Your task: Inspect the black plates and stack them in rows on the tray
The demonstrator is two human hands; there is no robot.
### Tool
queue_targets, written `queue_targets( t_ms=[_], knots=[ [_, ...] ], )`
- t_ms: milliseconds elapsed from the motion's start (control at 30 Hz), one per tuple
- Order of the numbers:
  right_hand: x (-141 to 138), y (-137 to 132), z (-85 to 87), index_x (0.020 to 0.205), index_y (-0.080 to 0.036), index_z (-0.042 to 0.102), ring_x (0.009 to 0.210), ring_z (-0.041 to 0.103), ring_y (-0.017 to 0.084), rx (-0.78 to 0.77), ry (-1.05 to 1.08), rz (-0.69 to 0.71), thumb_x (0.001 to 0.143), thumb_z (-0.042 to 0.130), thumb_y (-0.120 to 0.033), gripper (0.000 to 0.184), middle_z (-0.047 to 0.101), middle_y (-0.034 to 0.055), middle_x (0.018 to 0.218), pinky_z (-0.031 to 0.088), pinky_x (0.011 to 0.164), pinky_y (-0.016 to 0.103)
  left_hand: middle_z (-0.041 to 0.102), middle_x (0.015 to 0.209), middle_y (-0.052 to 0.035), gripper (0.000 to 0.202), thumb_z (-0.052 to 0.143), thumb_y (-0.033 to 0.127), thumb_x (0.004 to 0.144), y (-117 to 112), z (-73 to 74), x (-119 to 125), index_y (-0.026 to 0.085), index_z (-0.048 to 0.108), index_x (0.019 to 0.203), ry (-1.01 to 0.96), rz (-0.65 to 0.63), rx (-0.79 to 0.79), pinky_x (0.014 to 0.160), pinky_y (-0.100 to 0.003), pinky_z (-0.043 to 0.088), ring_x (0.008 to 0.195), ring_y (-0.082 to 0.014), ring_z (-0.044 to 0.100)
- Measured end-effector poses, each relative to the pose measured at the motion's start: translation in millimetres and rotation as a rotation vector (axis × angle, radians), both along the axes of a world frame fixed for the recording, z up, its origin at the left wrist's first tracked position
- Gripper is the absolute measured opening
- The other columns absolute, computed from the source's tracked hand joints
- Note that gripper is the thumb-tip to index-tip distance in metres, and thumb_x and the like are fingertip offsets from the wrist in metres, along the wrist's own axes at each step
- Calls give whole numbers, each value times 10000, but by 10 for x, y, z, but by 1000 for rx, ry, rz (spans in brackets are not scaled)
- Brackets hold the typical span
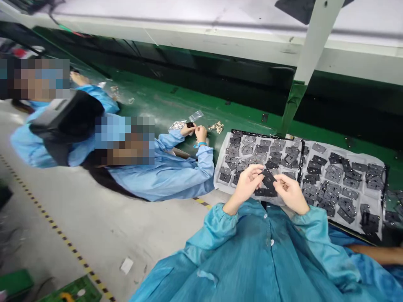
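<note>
My left hand (249, 183) and my right hand (290, 191) pinch a small flat black plate (268, 179) between them, above the near edge of a tray. Its left edge is in the left fingers and its right edge in the right fingertips. Beneath the hands lies the left tray (222, 184), lined with white and divided into pockets that hold several similar dark plates. A second white-lined tray (371, 199) adjoins it on the right, also with several dark plates in its pockets. Fine detail on the held plate is too small to make out.
Left of me, a co-worker in a blue smock (170, 174) works with both hands near a pile of small pale parts (215, 127) and a clear bag (196, 115). A slanted post (315, 50) rises behind the trays. Another person's forearm (379, 254) reaches in at right.
</note>
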State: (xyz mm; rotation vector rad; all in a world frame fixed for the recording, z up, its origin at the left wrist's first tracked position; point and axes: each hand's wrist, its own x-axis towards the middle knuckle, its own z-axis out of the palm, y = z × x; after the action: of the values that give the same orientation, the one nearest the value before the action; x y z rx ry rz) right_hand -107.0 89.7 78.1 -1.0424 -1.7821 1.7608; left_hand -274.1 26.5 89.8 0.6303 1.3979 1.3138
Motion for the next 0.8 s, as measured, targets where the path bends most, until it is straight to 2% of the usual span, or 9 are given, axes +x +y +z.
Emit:
queue_targets(
  t_ms=[67,133,233,300,433,600,700,800],
  knots=[
    [77,-9,188,922,-182,641,636,536,110,21,34,-81,866,614,-335,165,599,-11,734,433,591,222,575,589,41,224,638,273,828,-27,213,30,128,594,992,17,-79,-13,422,-168,379,409,-44,463],
    [77,-60,307,890,-190,617,624,541,103,4,83,-236,860,633,-342,156,605,-8,760,439,567,216,544,524,60,239,639,291,835,-39,373,93,127,603,1006,15,-102,-10,429,-176,418,395,-61,501],
    [-2,-191,391,924,-205,584,465,476,85,-147,143,-417,878,626,-408,212,556,-43,643,389,427,209,540,577,68,331,678,322,812,-32,532,222,143,616,1084,5,-38,3,456,-205,497,438,-97,600],
    [-57,-284,430,988,-214,566,384,431,87,-238,182,-471,896,604,-442,249,507,-74,539,349,363,207,521,593,75,334,695,332,795,-23,602,302,147,619,1063,-1,21,-6,455,-217,523,446,-112,625],
    [-103,-403,532,972,-209,549,360,444,90,-263,233,-497,921,570,-453,250,510,-80,495,364,350,204,529,559,84,270,685,307,789,-23,670,399,154,569,979,-9,86,-26,417,-224,522,399,-121,607],
    [-98,-422,651,991,-201,547,344,446,95,-223,235,-543,950,511,-448,253,511,-76,488,354,326,209,590,524,59,195,626,296,834,-38,673,439,171,562,968,-12,52,-18,388,-220,487,367,-121,575],
    [-107,-425,690,1027,-213,543,342,461,99,-177,217,-553,951,506,-441,243,522,-74,502,350,325,215,566,497,56,150,604,312,845,-36,678,468,176,600,909,-44,68,-24,339,-198,400,331,-94,506],
    [-122,-451,712,1038,-234,531,352,486,104,-159,208,-536,956,493,-446,231,537,-68,530,365,338,225,460,459,80,123,619,308,816,-28,720,510,189,600,836,-120,143,-56,310,-176,277,304,-50,370]
  ],
)
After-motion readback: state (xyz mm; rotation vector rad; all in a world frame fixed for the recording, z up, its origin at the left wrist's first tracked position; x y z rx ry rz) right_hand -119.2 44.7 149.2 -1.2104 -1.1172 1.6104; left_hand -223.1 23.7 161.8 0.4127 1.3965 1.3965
